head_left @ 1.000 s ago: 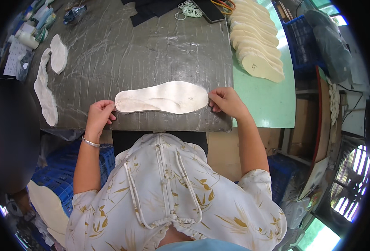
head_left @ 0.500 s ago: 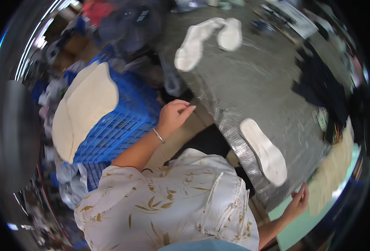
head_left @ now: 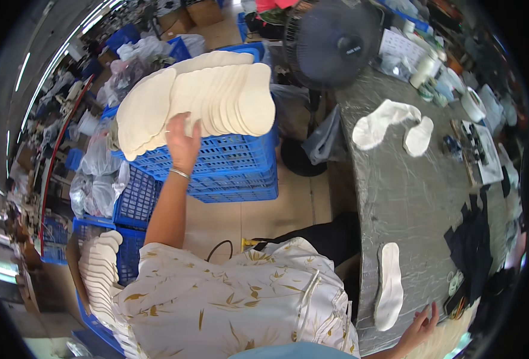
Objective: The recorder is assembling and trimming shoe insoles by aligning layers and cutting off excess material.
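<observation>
My left hand (head_left: 184, 143), a bracelet at its wrist, is at the front edge of a fanned stack of cream insoles (head_left: 213, 99). Its fingers are apart, and nothing shows held in them. Blue plastic crates (head_left: 231, 158) bear the stack. At the lower right, my right hand (head_left: 420, 329) hovers by the table with its fingers loosely spread and nothing in it. Nearest to that hand is a white insole (head_left: 389, 287) lying lengthwise on the grey, plastic-covered table (head_left: 414, 221). Farther up the table lie more white insole-shaped pieces (head_left: 375, 125).
A black fan (head_left: 333, 45) stands behind the crates. Dark cloth (head_left: 473, 239) lies on the table's right side, near a white board with tools (head_left: 483, 152). At lower left, another crate (head_left: 130, 251) stands by a row of cream insoles (head_left: 100, 278). Plastic bags (head_left: 100, 191) lie beyond.
My view has turned left. My left hand has gone from over the floor gap to the cream insole stack, its fingers spreading. My right hand stays low beside the table.
</observation>
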